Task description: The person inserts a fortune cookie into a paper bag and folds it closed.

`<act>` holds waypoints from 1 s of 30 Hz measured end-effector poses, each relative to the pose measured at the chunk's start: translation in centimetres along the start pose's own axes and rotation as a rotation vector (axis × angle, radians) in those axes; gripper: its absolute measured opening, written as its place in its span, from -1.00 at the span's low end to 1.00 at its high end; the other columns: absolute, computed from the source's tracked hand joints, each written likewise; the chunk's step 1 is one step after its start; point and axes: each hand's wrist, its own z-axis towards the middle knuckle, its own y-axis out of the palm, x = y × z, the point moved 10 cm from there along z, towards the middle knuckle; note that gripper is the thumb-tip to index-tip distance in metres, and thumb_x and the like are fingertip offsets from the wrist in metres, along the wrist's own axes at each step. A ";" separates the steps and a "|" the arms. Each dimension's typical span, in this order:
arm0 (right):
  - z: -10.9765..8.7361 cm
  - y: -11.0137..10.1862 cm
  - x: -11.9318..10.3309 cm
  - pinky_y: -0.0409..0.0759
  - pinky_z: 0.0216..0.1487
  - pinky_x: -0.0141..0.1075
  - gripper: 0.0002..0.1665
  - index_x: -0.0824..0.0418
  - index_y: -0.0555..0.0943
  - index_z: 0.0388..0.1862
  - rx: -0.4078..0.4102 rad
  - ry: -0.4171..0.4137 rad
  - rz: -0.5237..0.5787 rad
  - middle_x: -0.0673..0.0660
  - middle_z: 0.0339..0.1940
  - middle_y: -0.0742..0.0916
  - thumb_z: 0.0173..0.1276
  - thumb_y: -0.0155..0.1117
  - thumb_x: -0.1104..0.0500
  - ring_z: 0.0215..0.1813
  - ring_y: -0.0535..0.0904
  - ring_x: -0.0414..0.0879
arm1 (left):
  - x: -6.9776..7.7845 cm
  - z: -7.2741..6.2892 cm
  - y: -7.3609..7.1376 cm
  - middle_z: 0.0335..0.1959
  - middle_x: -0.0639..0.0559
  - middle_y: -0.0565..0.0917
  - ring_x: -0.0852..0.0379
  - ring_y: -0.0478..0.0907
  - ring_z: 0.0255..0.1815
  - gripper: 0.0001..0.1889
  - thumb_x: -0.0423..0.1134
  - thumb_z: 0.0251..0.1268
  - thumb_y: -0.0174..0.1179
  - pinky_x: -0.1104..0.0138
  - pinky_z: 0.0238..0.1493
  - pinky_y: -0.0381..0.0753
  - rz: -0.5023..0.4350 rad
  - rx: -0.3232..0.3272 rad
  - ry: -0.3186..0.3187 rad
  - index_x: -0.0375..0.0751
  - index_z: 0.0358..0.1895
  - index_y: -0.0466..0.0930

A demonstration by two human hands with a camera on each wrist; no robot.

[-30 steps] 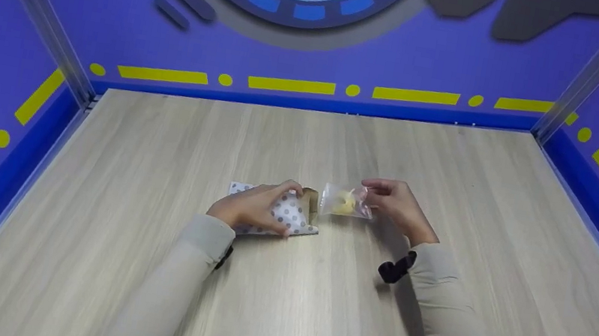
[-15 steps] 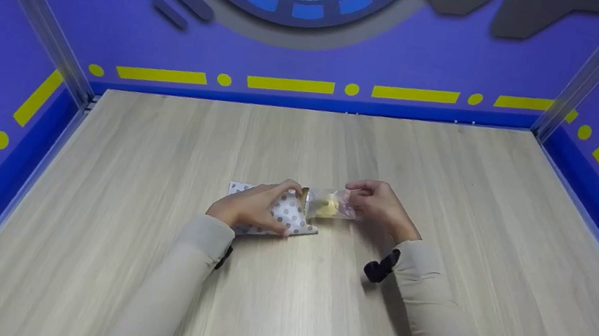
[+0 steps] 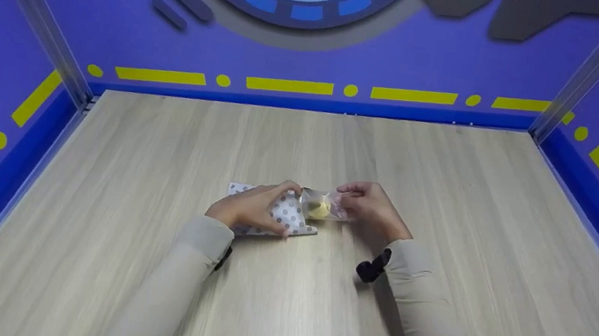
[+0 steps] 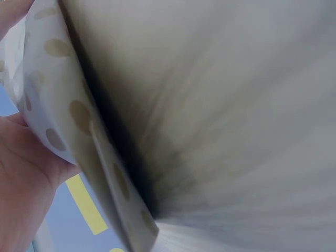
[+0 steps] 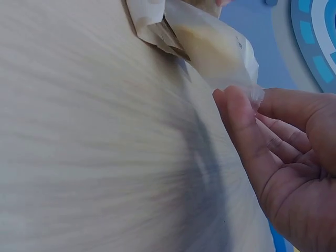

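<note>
A white paper bag with grey polka dots [image 3: 287, 213] lies on the table, its brown-lined mouth facing right. My left hand [image 3: 251, 206] grips it across the middle, thumb on the near side and fingers on the far side. In the left wrist view the dotted paper [image 4: 55, 89] bulges between thumb and fingers. My right hand [image 3: 374, 210] pinches the right end of a small clear plastic packet [image 3: 321, 206] with something yellow inside. The packet's left end sits at the bag's mouth. In the right wrist view the packet [image 5: 215, 50] overlaps the bag's open edge [image 5: 149, 23].
The light wood table [image 3: 275, 310] spreads around both hands. Blue-purple panels [image 3: 304, 65] with yellow marks stand along its back and sides. A black wrist camera [image 3: 373, 267] hangs under the right cuff.
My right hand has moved left, carrying the packet from just right of the bag up to its mouth, where the packet's left end now meets it. The left hand and the bag have stayed put.
</note>
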 end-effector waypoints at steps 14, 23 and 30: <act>0.2 1.7 -0.2 0.62 -0.33 -0.36 -0.60 0.39 0.54 0.08 0.007 0.043 0.165 0.09 -0.31 0.67 0.24 0.24 0.35 -0.42 0.62 -0.20 | 0.1 -0.1 0.3 0.23 0.03 0.47 0.06 0.44 -0.02 -0.19 -0.02 -0.09 0.50 0.14 0.02 0.46 -0.017 -0.006 0.004 0.36 0.25 0.21; 0.5 2.8 -0.4 0.64 -0.39 -0.37 -0.60 0.45 0.54 0.06 0.047 0.058 0.151 0.13 -0.32 0.68 0.25 0.29 0.35 -0.48 0.61 -0.20 | 0.2 -0.1 0.4 0.25 0.08 0.44 0.07 0.43 -0.05 -0.22 -0.06 -0.08 0.49 0.19 -0.03 0.43 -0.037 -0.005 -0.005 0.40 0.22 0.23; 0.3 3.1 -1.2 0.63 -0.38 -0.36 -0.65 0.47 0.56 0.02 0.062 0.030 0.161 0.12 -0.38 0.69 0.27 0.27 0.34 -0.47 0.61 -0.21 | -0.1 0.0 0.4 0.30 0.03 0.40 0.04 0.42 0.12 -0.17 -0.03 -0.08 0.49 0.09 0.14 0.43 -0.021 -0.009 -0.058 0.44 0.27 0.17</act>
